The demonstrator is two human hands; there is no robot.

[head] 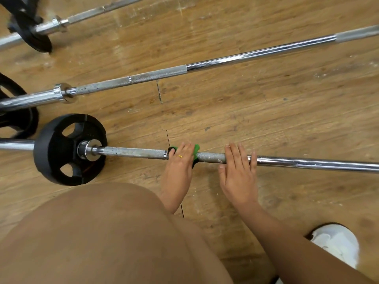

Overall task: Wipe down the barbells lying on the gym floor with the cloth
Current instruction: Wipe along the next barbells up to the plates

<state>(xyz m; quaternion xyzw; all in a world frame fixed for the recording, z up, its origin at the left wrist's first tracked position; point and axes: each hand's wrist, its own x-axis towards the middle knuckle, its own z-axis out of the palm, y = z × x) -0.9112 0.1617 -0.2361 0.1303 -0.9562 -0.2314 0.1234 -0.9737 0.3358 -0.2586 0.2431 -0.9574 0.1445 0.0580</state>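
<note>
Three steel barbells lie on the wooden floor. The nearest barbell [135, 152] runs left to right and carries a black weight plate [59, 149] at its left end. My left hand [180, 160] grips a green cloth [196, 149] wrapped round this bar's rough grip section; most of the cloth is hidden under the hand. My right hand [239, 167] lies just to the right, fingers straight, resting flat on top of the same bar. A second barbell [225, 60] lies farther away, and a third barbell [86, 16] is at the top left.
Black plates [18, 119] sit at the left edge, and another plate [39, 41] is on the far bar. My bent knee [102, 232] fills the lower left. A white shoe [338, 242] is on the floor at the lower right.
</note>
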